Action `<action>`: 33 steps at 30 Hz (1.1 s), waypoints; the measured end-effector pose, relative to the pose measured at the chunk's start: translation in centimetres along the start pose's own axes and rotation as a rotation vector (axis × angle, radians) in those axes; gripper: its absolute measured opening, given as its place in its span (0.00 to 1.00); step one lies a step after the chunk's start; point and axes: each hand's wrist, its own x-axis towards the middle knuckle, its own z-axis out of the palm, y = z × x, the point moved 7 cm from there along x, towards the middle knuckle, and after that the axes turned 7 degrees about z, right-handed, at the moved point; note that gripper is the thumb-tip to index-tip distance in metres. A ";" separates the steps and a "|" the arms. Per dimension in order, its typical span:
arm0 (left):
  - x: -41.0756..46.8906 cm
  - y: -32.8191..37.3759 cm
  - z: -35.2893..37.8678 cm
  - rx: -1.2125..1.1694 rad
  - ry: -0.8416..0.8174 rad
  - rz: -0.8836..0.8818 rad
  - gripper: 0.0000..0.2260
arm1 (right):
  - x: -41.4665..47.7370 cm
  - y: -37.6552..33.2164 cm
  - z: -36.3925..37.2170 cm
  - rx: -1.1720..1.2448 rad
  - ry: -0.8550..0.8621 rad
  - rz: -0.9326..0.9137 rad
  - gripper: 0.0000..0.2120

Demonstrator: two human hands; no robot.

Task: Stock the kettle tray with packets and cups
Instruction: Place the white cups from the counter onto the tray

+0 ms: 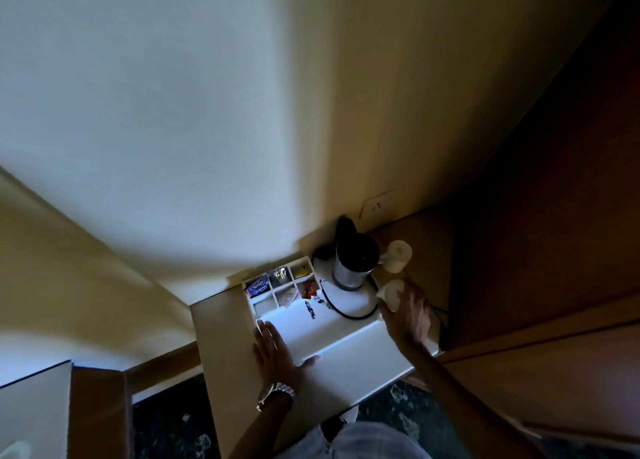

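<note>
A white kettle tray (332, 340) sits on a narrow white shelf against the wall. Its far left end has small compartments (280, 287) with packets: a blue tea packet (258, 286), a red packet (309, 289) and others. A steel and black kettle (355, 261) stands on the tray's round base. One white cup (398, 256) stands to the right of the kettle. My right hand (407, 314) grips a second white cup (393, 294) at the tray's right end. My left hand (275, 353) lies flat, fingers spread, on the tray's left front edge.
A wall socket (379, 204) is above the kettle, and the kettle's black cord (341, 308) loops over the tray. Brown wooden panels (536, 250) close in on the right. Dark patterned floor (166, 424) lies below the shelf.
</note>
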 end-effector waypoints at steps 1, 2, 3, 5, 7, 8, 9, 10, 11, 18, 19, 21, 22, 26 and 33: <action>0.0 0.3 0.0 -0.037 0.006 0.015 0.70 | -1.3 -0.6 0.7 0.031 0.001 -0.049 0.38; -0.2 0.4 -0.4 -0.072 0.022 0.030 0.68 | -2.6 -1.6 1.6 0.045 -0.010 -0.101 0.38; -0.3 0.3 -0.7 -0.102 0.043 0.038 0.66 | -3.9 -2.8 2.7 0.048 -0.036 -0.145 0.38; -0.3 -0.2 -1.1 -0.120 0.061 0.046 0.65 | -6.5 -5.6 5.1 0.040 -0.135 -0.195 0.38; -0.4 -1.0 -1.5 -0.063 0.045 0.069 0.63 | -8.7 -8.5 7.7 0.017 -0.233 -0.248 0.37; -0.5 -1.7 -1.8 -0.025 0.037 0.074 0.63 | -9.6 -9.8 8.8 0.005 -0.280 -0.270 0.37; -0.6 -2.6 -2.1 0.008 0.029 0.070 0.64 | -10.4 -11.0 9.8 -0.005 -0.328 -0.288 0.37; -0.7 -3.5 -2.5 0.047 0.019 0.054 0.64 | -11.1 -11.9 10.7 -0.021 -0.373 -0.303 0.37; -0.8 -4.4 -2.9 0.092 0.008 0.030 0.64 | -11.5 -12.5 11.5 -0.048 -0.405 -0.316 0.38; 0.3 -9.7 -4.6 0.335 -0.069 -0.012 0.67 | -8.0 -6.7 6.1 0.239 -0.076 -0.072 0.35; 0.7 -9.9 -4.6 0.333 -0.069 0.019 0.67 | -5.9 -4.8 4.2 0.329 0.027 0.058 0.33; 1.5 -10.0 -4.3 0.331 -0.090 0.088 0.69 | -0.7 -2.2 1.4 0.382 0.077 0.328 0.33; 1.9 -10.0 -4.0 0.349 -0.108 0.131 0.68 | 1.9 -1.8 0.4 0.398 0.045 0.427 0.35; 3.1 -10.0 -3.4 0.438 -0.208 0.224 0.63 | 8.0 -3.6 -0.4 0.432 -0.185 0.385 0.41; 2.8 -9.0 -3.0 0.500 -0.230 0.250 0.61 | 12.0 -2.5 1.5 0.262 -0.344 0.335 0.40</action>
